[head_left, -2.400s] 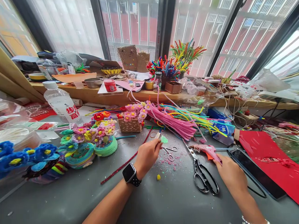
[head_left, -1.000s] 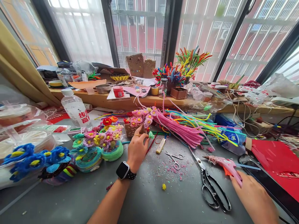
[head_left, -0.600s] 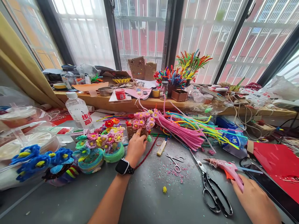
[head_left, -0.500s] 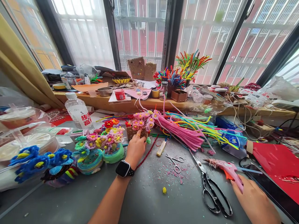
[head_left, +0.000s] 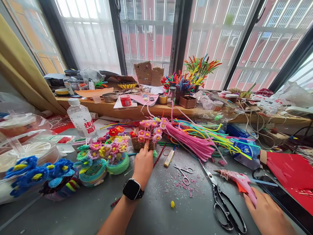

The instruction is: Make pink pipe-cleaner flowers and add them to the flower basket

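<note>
My left hand (head_left: 143, 163), with a watch on its wrist, reaches to a brown box (head_left: 137, 143) bearing pink fuzzy-wire flowers (head_left: 149, 128). Its index finger is stretched out against the blooms at the box's front; the other fingers are partly hidden. At the right, the fingers of my right hand (head_left: 267, 209) wrap round the handle of a pink hot glue gun (head_left: 244, 182), whose nozzle points left. Large black-handled scissors (head_left: 221, 199) lie left of the gun. Small scissors (head_left: 184, 173) and a cream lighter (head_left: 169, 158) rest between my hands.
Flower pots (head_left: 118, 165) and blue flowers (head_left: 36, 173) stand on the left near a water bottle (head_left: 81, 119). Pink pipe cleaners (head_left: 189, 140) lie behind the scissors. A yellow pompom (head_left: 172, 204) and glitter are on the grey table (head_left: 156, 218). A phone (head_left: 281, 199) lies far right.
My left hand has shifted slightly to the right and nearer to me, and the pink flowers have tilted a little. A dark red wire end now shows left of my wrist. The glue gun remains held.
</note>
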`<state>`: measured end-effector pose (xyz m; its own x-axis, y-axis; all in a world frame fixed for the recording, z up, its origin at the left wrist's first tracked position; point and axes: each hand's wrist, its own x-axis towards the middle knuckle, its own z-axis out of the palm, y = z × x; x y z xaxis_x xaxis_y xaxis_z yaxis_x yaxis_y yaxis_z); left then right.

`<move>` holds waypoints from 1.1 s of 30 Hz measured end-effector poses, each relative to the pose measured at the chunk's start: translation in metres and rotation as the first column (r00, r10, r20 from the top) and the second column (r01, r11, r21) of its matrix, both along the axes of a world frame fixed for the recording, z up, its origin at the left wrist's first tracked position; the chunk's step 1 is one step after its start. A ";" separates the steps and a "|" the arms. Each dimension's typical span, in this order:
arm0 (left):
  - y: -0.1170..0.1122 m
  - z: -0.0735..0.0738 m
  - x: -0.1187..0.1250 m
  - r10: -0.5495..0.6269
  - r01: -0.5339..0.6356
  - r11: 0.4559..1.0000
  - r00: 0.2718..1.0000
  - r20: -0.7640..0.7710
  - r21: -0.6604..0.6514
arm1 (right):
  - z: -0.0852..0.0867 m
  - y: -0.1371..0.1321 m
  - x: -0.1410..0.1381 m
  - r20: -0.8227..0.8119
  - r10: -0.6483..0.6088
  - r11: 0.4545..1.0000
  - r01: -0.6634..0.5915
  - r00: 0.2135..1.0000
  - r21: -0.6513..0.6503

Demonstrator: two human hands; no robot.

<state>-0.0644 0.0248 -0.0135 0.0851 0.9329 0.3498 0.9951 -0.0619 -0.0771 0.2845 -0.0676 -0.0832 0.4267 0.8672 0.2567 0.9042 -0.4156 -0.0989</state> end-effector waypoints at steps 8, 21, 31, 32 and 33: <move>-0.008 0.003 0.009 0.031 -0.030 0.999 0.998 0.053 -0.028 | -0.010 -0.001 0.005 0.068 0.038 0.998 -0.041 0.997 0.050; 0.006 -0.005 -0.003 0.037 -0.030 0.997 0.995 0.097 -0.070 | -0.022 0.001 0.013 0.072 0.057 0.987 -0.067 0.996 0.145; 0.004 -0.015 0.007 0.084 -0.063 0.966 0.994 0.076 -0.251 | -0.029 0.002 0.018 0.121 0.075 0.983 -0.093 0.990 0.157; 0.005 -0.016 0.005 0.086 -0.066 0.963 0.994 0.067 -0.260 | -0.030 0.003 0.018 0.135 0.076 0.982 -0.098 0.988 0.164; 0.007 -0.016 0.003 0.088 -0.069 0.961 0.994 0.058 -0.267 | -0.030 0.003 0.018 0.148 0.079 0.980 -0.104 0.986 0.171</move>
